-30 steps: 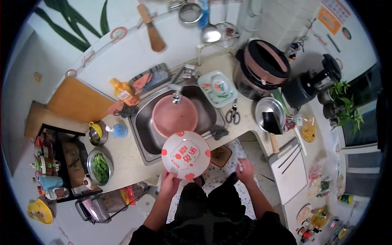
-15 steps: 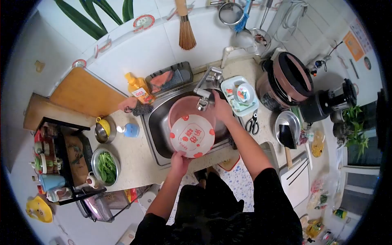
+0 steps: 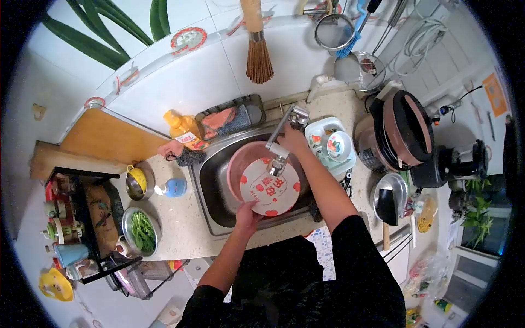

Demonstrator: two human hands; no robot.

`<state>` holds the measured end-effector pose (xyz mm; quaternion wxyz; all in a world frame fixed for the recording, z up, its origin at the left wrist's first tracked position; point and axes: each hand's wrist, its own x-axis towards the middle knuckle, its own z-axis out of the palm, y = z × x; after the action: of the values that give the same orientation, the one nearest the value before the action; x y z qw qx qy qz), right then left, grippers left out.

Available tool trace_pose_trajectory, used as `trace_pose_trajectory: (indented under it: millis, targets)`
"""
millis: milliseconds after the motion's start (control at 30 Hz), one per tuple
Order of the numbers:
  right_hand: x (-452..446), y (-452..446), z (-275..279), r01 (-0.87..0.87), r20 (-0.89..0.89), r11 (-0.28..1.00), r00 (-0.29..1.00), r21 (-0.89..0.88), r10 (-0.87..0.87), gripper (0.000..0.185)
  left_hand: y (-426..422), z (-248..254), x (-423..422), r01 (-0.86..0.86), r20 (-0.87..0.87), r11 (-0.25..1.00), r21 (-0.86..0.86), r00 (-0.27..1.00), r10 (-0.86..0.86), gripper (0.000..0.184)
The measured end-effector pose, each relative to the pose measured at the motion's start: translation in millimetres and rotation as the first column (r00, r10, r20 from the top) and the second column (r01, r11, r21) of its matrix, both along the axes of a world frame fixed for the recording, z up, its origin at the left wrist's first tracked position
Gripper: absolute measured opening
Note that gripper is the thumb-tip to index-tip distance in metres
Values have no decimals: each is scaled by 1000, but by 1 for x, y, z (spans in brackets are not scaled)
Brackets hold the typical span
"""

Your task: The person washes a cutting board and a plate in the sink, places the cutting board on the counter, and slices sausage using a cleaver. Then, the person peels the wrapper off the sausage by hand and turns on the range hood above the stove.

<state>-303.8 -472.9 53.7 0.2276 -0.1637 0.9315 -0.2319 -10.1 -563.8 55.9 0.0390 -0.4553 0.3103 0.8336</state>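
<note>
A round white plate [image 3: 269, 188] with red spots and red lettering is tilted over a pink basin [image 3: 236, 174]. My left hand [image 3: 247, 217] is closed on the plate's lower left rim. The basin stands in the steel sink [image 3: 212, 188]. My right hand [image 3: 293, 141] reaches up beside the metal faucet [image 3: 278, 164], close to its base. Its fingertips are partly hidden behind the spout, and whether they grip anything cannot be made out. No water stream is clearly visible.
Left of the sink are a blue bottle [image 3: 174, 187], a yellow bottle [image 3: 183, 128] and a bowl of green vegetables [image 3: 143, 230]. On the right stand a light blue tray [image 3: 342, 165] holding a small bowl, a cooker [image 3: 402, 130] and a metal bowl [image 3: 389, 191].
The view has shifted, moving most things a little lower in the picture. The plate now lies more to the right over the basin, with my left hand still on its rim. My right hand stays by the faucet.
</note>
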Motion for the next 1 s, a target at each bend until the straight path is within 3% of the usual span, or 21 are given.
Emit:
trace_pose_trajectory:
  millis: [67,133,200,267,333,467,533,667,733,800,833,933,1000]
  targets:
    - [11,19,-1,30,-25,992,999,-120,-34,71,-2,-2,-11,-11,3,1000,14,1000,11,45]
    - [42,42,5,76,-70,929,992,-363,-109,53,-3,3,-21,42,16,999,-35,999,-41,45]
    - [81,67,10,-104,-356,923,934,-372,-38,35,-6,6,-29,98,2,994,-52,995,-98,45]
    - [121,92,5,-300,-514,887,854,-351,85,32,-10,7,-36,153,-41,988,-34,987,-154,44]
    - [173,93,50,-245,-438,947,889,-208,133,41,-13,17,-42,198,-13,976,-92,980,-200,49]
    - [228,89,49,-197,-355,956,928,-216,110,38,-12,66,-55,238,-67,935,-263,962,-263,58]
    - [238,89,34,-165,-330,969,939,-184,97,35,-11,84,-61,323,-4,904,-279,941,-338,61]
    - [262,81,11,-6,-236,896,966,-445,-110,28,-7,87,-65,453,-32,808,-377,865,-500,49]
    - [270,71,5,80,-183,820,958,-567,-220,25,-6,41,-71,414,-146,801,-431,844,-515,53]
    - [281,65,2,347,150,715,933,-607,-326,27,-7,-15,-78,416,-126,667,-618,785,-607,57]
    - [284,62,1,476,313,651,879,-591,-359,29,-9,-39,-82,425,-33,505,-751,740,-672,59]
    - [289,50,4,671,473,487,741,-559,-477,28,-9,-50,-92,464,118,292,-836,673,-730,59]
    - [288,44,0,745,593,295,659,-598,-462,27,-5,-50,-95,371,164,139,-918,676,-718,52]
